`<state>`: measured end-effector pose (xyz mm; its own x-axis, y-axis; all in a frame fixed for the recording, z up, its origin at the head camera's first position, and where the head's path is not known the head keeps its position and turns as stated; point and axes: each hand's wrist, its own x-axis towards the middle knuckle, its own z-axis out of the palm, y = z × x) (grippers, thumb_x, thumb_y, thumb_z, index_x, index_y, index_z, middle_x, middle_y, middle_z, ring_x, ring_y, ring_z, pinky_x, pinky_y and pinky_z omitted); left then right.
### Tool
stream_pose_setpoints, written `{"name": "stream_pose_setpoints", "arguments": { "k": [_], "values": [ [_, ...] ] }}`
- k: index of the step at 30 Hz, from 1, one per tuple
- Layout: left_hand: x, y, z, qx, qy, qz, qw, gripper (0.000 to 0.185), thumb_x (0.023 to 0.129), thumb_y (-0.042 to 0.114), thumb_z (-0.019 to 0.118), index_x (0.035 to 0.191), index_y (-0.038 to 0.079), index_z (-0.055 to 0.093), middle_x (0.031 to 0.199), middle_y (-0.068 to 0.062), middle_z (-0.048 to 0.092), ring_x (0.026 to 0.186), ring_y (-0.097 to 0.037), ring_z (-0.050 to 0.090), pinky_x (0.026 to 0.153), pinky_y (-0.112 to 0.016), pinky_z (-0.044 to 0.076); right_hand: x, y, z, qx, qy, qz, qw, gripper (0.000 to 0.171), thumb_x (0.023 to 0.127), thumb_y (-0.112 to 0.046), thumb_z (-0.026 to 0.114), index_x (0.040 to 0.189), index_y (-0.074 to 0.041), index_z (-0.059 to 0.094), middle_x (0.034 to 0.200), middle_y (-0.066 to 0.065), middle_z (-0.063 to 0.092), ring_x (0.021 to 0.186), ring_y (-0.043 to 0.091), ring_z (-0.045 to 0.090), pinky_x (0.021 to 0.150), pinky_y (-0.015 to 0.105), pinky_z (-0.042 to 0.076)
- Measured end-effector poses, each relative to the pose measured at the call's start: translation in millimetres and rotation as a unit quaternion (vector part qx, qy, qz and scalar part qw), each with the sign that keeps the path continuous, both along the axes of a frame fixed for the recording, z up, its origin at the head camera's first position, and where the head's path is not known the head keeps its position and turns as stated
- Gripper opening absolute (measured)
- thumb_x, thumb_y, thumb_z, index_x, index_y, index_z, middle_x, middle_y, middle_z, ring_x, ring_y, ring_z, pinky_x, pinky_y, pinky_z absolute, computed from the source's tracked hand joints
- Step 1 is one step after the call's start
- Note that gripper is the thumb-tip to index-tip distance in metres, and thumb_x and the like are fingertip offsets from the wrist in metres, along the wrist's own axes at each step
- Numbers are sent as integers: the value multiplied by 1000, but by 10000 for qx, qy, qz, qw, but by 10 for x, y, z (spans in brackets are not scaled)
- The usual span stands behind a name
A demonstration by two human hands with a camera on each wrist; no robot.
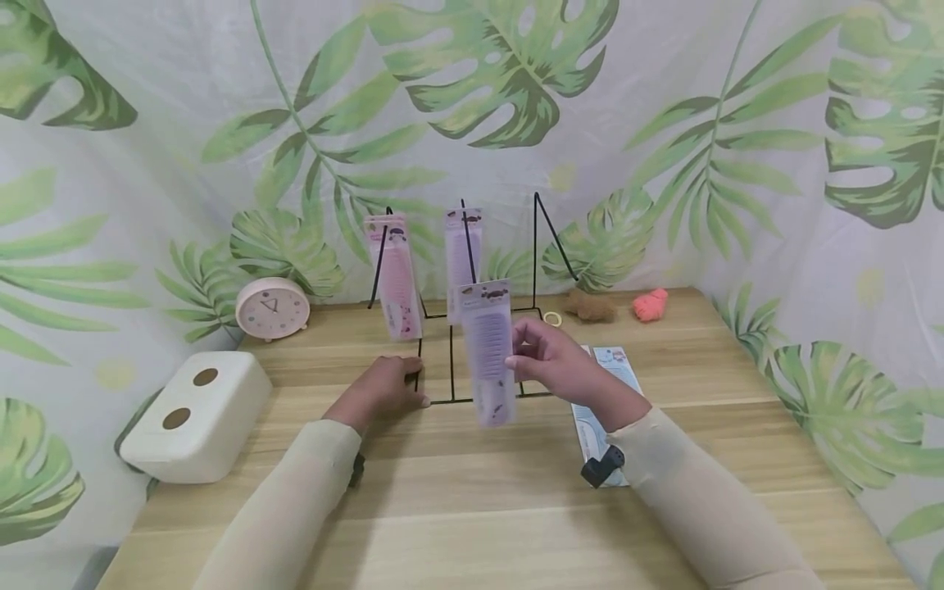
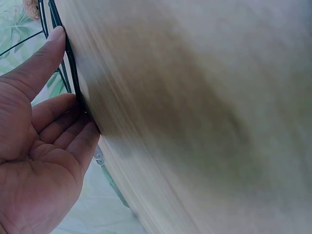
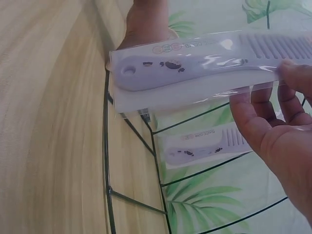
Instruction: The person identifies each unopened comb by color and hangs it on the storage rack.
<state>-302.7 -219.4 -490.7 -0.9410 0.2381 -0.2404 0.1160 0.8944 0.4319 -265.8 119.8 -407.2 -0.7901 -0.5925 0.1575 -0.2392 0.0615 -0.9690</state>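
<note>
My right hand (image 1: pixel 549 356) pinches the side edge of a packaged purple comb (image 1: pixel 488 352). The top of its pack is right at the front tip of the rack's middle hook. Another purple comb (image 1: pixel 455 246) hangs farther back on that hook. On the left hook hang packaged pink combs (image 1: pixel 398 283). My left hand (image 1: pixel 383 383) grips the front left corner of the black wire rack (image 1: pixel 452 360), thumb and fingers on its base wires. In the left wrist view, the thumb (image 2: pixel 46 61) lies along the wire. The right wrist view shows the held comb's handle (image 3: pixel 156 73) through clear film.
Blue packs (image 1: pixel 586 434) lie beneath my right forearm. Behind them are a yellow ring (image 1: pixel 552 319), a brown fuzzy bundle (image 1: pixel 590 306) and a coral bundle (image 1: pixel 650 305). To the left stand a pink clock (image 1: pixel 272 309) and a white box (image 1: pixel 199 414) with two round holes.
</note>
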Motion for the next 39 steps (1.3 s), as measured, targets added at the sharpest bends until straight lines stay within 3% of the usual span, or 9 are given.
{"name": "stream_pose_setpoints", "arguments": {
  "k": [9,23,28,39],
  "values": [
    [-12,14,-5,19,-21,1,10000,82,94,38,88,162,7,53,170,-18,46,160,-45,39,132,-60,32,16,-48,-17,378,-191,-255,9988,18,108,0,63,125,-3,55,127,20,67,120,32,73,93,47,68],
    [-5,4,-12,13,2,-25,10000,81,94,37,88,161,7,53,170,-17,47,160,-45,39,132,-60,32,-50,-123,-94,444,-328,-342,9979,18,109,-1,63,126,-3,56,124,19,68,119,31,73,93,46,68],
    [-1,5,4,0,-24,29,10000,81,95,37,87,162,8,52,171,-16,46,160,-45,38,133,-60,32,-156,-217,-95,379,-570,-451,9966,18,110,-3,60,128,-2,55,128,20,64,121,33,70,93,46,68],
    [-14,5,-27,84,-62,94,9999,82,93,37,89,162,9,53,171,-17,45,161,-45,37,132,-62,31,-515,-490,79,-33,-933,-1600,9827,15,110,-4,59,125,-3,55,114,9,59,110,25,63,95,46,67]
  ]
}}
